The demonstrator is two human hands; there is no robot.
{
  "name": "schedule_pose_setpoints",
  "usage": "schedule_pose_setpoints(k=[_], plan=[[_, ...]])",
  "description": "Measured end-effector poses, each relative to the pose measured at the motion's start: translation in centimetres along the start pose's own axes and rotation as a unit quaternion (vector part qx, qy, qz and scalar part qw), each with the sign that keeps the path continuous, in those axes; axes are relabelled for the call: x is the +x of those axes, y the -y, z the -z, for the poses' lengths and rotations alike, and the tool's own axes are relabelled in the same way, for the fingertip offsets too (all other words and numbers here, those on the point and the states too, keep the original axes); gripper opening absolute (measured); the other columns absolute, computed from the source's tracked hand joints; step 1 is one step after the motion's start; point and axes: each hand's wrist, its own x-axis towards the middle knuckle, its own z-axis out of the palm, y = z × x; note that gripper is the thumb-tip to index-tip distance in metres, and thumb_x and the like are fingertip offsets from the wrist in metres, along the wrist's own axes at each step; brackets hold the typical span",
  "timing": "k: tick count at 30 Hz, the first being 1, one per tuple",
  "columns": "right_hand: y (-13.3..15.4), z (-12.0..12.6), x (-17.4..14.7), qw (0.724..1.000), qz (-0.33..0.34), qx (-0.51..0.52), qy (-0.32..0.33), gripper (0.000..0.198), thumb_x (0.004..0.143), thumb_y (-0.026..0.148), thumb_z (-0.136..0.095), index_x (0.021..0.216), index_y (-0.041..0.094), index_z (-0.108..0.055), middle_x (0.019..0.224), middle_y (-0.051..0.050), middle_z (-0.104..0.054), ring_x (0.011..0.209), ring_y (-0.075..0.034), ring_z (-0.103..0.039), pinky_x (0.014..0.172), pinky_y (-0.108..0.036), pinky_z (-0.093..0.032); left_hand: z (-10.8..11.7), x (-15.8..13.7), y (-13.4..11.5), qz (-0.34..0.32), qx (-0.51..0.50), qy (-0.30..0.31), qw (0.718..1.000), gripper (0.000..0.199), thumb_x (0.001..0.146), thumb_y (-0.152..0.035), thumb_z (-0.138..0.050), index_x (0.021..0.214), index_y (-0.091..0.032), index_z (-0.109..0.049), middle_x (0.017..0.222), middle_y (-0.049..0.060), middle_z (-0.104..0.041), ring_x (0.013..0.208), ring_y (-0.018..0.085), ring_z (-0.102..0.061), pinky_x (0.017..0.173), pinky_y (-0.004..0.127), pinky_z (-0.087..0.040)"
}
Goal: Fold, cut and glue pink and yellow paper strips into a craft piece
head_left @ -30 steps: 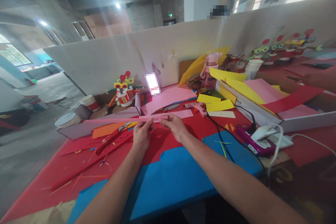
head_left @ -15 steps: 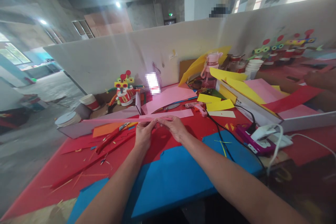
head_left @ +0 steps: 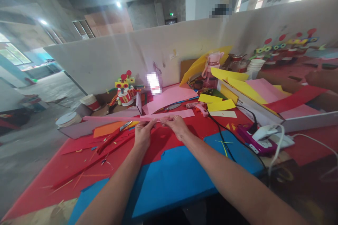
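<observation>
A long, narrow pink paper strip is pinched between my fingers, with most of its length reaching out to the left. My left hand is closed on it near its right part. Close beside, my right hand pinches the strip's right end, thumb and fingers together. Behind my hands a second, flat pink strip lies on the red sheet. To the left, red-handled scissors rest on the red sheet. A blue sheet lies under my forearms.
A pink glue gun with a black cable lies at the back, near yellow paper pieces. Rightward stand a purple power strip and a box of coloured paper. Paper-cup robots stand back left, beside a ribbon roll.
The pink strip's left end has risen slightly and tilted. My left hand has shifted a little to the left, and my right hand's fingers have moved slightly.
</observation>
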Motion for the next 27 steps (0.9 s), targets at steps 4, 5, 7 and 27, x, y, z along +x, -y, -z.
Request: schedule_pose_setpoints(k=[4, 5, 7, 27], plan=[[0.0, 0.4, 0.3, 0.999, 0.005, -0.041, -0.009, 0.037, 0.051, 0.047, -0.084, 0.067, 0.016, -0.071, 0.059, 0.0, -0.066, 0.06, -0.012, -0.057, 0.066, -0.026, -0.046, 0.2, 0.2, -0.2, -0.013, 0.012, 0.001, 1.0, 0.023, 0.057, -0.029, -0.083, 0.056, -0.017, -0.063, 0.054, -0.002, -0.059, 0.054, 0.01, -0.051, 0.056, 0.024, -0.042], [0.0, 0.5, 0.3, 0.999, 0.008, -0.053, -0.012, 0.037, 0.051, 0.048, -0.083, 0.066, 0.016, -0.071, 0.059, 0.0, -0.066, 0.06, -0.012, -0.058, 0.066, -0.026, -0.046, 0.3, 0.2, -0.3, -0.017, 0.016, 0.001, 1.0, 0.023, 0.057, -0.029, -0.082, 0.056, -0.017, -0.063, 0.054, -0.002, -0.059, 0.054, 0.01, -0.051, 0.056, 0.024, -0.042], [0.0, 0.7, 0.5, 0.997, 0.015, -0.071, -0.016, 0.037, 0.052, 0.049, -0.082, 0.065, 0.017, -0.07, 0.058, 0.001, -0.065, 0.06, -0.012, -0.058, 0.065, -0.026, -0.046, 0.4, 0.3, -0.4, -0.023, 0.021, -0.002, 1.0, 0.022, 0.057, -0.028, -0.082, 0.055, -0.017, -0.063, 0.053, -0.002, -0.059, 0.054, 0.01, -0.051, 0.056, 0.024, -0.042], [0.7, 2.2, 0.5, 0.984, 0.027, -0.145, 0.096, 0.028, 0.066, 0.046, -0.075, 0.074, 0.019, -0.071, 0.075, -0.002, -0.071, 0.072, -0.016, -0.062, 0.07, -0.028, -0.046, 1.6, 0.8, -1.1, 0.034, 0.072, 0.082, 0.993, 0.022, 0.056, -0.028, -0.083, 0.056, -0.015, -0.065, 0.049, 0.0, -0.058, 0.047, 0.009, -0.05, 0.049, 0.022, -0.04]])
